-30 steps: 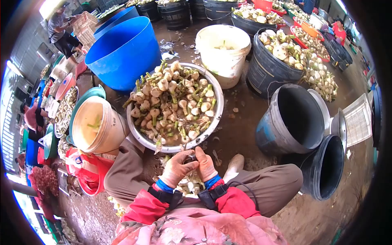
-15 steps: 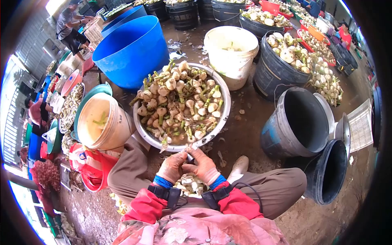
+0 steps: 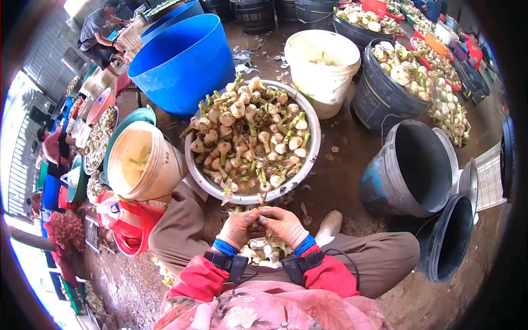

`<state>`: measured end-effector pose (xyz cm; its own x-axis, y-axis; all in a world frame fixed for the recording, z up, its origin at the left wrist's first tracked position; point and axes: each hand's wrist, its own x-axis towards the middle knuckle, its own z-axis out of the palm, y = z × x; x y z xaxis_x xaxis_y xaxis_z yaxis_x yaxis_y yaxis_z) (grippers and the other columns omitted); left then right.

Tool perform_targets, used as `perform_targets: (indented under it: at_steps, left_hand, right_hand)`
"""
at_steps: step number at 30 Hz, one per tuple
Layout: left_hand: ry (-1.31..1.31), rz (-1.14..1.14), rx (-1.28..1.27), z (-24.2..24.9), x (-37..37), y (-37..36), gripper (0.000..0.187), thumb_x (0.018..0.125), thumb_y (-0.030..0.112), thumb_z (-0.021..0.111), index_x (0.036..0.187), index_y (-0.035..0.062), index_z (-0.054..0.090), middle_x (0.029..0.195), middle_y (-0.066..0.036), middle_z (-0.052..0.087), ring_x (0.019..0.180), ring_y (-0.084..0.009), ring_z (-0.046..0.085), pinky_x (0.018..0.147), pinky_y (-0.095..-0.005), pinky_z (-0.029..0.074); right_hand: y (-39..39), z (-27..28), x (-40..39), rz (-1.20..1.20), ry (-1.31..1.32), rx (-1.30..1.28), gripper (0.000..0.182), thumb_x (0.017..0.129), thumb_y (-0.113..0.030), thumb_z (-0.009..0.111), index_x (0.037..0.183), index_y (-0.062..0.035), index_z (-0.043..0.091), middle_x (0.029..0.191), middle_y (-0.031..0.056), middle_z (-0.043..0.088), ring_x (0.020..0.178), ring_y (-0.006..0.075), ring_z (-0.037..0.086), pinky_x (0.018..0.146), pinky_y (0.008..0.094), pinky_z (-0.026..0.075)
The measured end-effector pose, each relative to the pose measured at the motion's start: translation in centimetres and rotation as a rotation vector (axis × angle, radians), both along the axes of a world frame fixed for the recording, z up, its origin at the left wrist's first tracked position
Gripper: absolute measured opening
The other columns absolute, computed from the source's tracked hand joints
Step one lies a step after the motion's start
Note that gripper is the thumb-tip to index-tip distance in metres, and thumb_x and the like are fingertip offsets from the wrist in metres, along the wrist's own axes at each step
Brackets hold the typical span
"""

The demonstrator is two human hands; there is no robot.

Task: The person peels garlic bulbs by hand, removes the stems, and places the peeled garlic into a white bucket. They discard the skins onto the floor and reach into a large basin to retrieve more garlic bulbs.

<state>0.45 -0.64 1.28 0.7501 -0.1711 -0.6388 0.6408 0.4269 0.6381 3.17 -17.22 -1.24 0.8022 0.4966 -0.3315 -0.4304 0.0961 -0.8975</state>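
Note:
My left hand [image 3: 237, 230] and my right hand [image 3: 284, 224] meet in front of the basin, both with fingers closed and their tips pressed together. What they grip is mostly covered by the fingers; a small dark-grey bit shows between them, and I cannot tell what it is. A heap of white garlic [image 3: 265, 251] lies just below the hands, between my legs. Right ahead stands a pale, wide basin [image 3: 315, 149], piled with garlic bulbs [image 3: 245, 129] on cut green stems, with brownish water at its near side.
White buckets [image 3: 171, 165] and a blue tub [image 3: 181, 71] flank the basin. At right are a dark bucket [image 3: 379, 179], a black bucket [image 3: 434, 242] and a garlic-filled bucket [image 3: 379, 99]. Red bag [image 3: 129, 220] at left. A person [image 3: 98, 36] bends at the far left.
The view has shifted slightly, so the basin and buckets sit a little further right. Both hands remain together, with the fingers drawn closer over what lies between them.

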Motion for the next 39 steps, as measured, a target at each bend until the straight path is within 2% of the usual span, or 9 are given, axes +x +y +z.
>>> perform_targets:
  at_steps: [11, 15, 17, 22, 29, 30, 33, 34, 39]
  left_hand:
    - [0.059, -0.083, -0.099, -1.2, 0.9, -0.8, 0.044, 0.09, 0.032, 0.056, 0.116, -0.0032, 0.051, 0.102, -0.013, 0.06, 0.094, -0.0263, 0.061, 0.086, -0.0431, 0.049]
    - [0.029, -0.105, -0.208, -1.1, 1.7, -1.6, 0.042, 0.089, 0.035, 0.058, 0.113, 0.0006, 0.053, 0.103, -0.011, 0.061, 0.094, -0.0259, 0.061, 0.086, -0.0416, 0.049]
    - [0.031, -0.121, -0.201, -0.7, 2.1, -1.8, 0.04, 0.089, 0.035, 0.058, 0.112, 0.0019, 0.054, 0.102, -0.011, 0.061, 0.094, -0.0255, 0.061, 0.086, -0.0413, 0.049]
    - [0.07, 0.0, -0.199, -1.7, 2.3, -1.9, 0.029, 0.089, 0.03, 0.058, 0.107, 0.0069, 0.056, 0.094, -0.005, 0.062, 0.082, -0.0181, 0.063, 0.074, -0.0366, 0.054]
    - [0.023, -0.082, -0.018, -0.4, 3.7, -2.6, 0.03, 0.089, 0.032, 0.059, 0.107, 0.0081, 0.058, 0.093, -0.002, 0.061, 0.079, -0.0144, 0.062, 0.068, -0.0305, 0.053]
    - [0.03, -0.125, 0.053, -0.1, 4.4, -2.6, 0.026, 0.09, 0.029, 0.057, 0.105, 0.0075, 0.059, 0.092, -0.002, 0.061, 0.08, -0.0157, 0.061, 0.07, -0.031, 0.052]
    - [-0.473, -0.202, 0.76, -7.9, 7.1, 0.6, 0.023, 0.089, 0.029, 0.059, 0.091, 0.0059, 0.063, 0.075, 0.003, 0.06, 0.071, -0.01, 0.057, 0.062, -0.0247, 0.048]
    - [-0.253, -0.02, 0.565, -4.0, 9.1, 0.3, 0.023, 0.085, 0.017, 0.065, 0.103, 0.0019, 0.064, 0.089, -0.003, 0.065, 0.076, -0.0077, 0.056, 0.069, -0.0232, 0.047]
    - [-0.487, -0.653, 1.757, -7.7, 14.7, 4.5, 0.028, 0.075, 0.028, 0.065, 0.099, 0.0135, 0.067, 0.092, -0.015, 0.065, 0.088, -0.0339, 0.061, 0.078, -0.0419, 0.047]
  right_hand:
    - [1.1, -3.2, -0.5, -0.026, -0.104, -0.165, 0.057, 0.076, 0.006, 0.044, 0.131, -0.0037, 0.046, 0.124, 0.0128, 0.055, 0.116, 0.0177, 0.05, 0.099, 0.027, 0.036]
    - [1.4, -3.5, -0.6, -0.22, 0.253, 0.294, 0.047, 0.091, -0.014, 0.052, 0.136, -0.0048, 0.04, 0.129, 0.0091, 0.049, 0.118, 0.017, 0.045, 0.1, 0.0267, 0.033]
    - [0.8, -3.8, -0.1, -0.207, 0.248, 0.329, 0.052, 0.091, -0.027, 0.057, 0.137, -0.0123, 0.039, 0.105, 0.0031, 0.058, 0.092, 0.0113, 0.058, 0.078, 0.028, 0.051]
    - [1.6, -3.5, 0.4, -0.086, -0.304, -0.403, 0.059, 0.082, 0.004, 0.038, 0.137, -0.0138, 0.039, 0.112, 0.0157, 0.059, 0.096, 0.0234, 0.058, 0.085, 0.029, 0.046]
    - [2.4, -4.8, -0.2, -0.382, 0.08, 0.105, 0.062, 0.081, 0.008, 0.043, 0.138, -0.0144, 0.038, 0.121, 0.011, 0.055, 0.103, 0.0222, 0.058, 0.09, 0.029, 0.045]
    - [1.6, -0.6, 1.1, -0.41, 0.472, 0.267, 0.056, 0.085, 0.006, 0.045, 0.137, -0.0118, 0.04, 0.119, 0.0078, 0.054, 0.095, 0.0177, 0.059, 0.086, 0.0289, 0.048]
    - [1.0, -3.5, 1.5, -0.539, 0.42, 0.365, 0.049, 0.089, 0.0, 0.049, 0.136, -0.0099, 0.04, 0.118, 0.0076, 0.055, 0.089, 0.015, 0.06, 0.082, 0.03, 0.05]
    - [0.9, -3.9, 1.5, -0.621, 0.389, 0.393, 0.044, 0.09, -0.011, 0.057, 0.132, -0.0113, 0.045, 0.112, 0.0078, 0.058, 0.087, 0.0175, 0.062, 0.078, 0.0318, 0.052]
    - [0.2, -4.0, 1.6, -0.634, 0.385, 0.576, 0.042, 0.088, -0.021, 0.062, 0.127, -0.0113, 0.051, 0.112, 0.0113, 0.06, 0.086, 0.0207, 0.063, 0.079, 0.0381, 0.052]
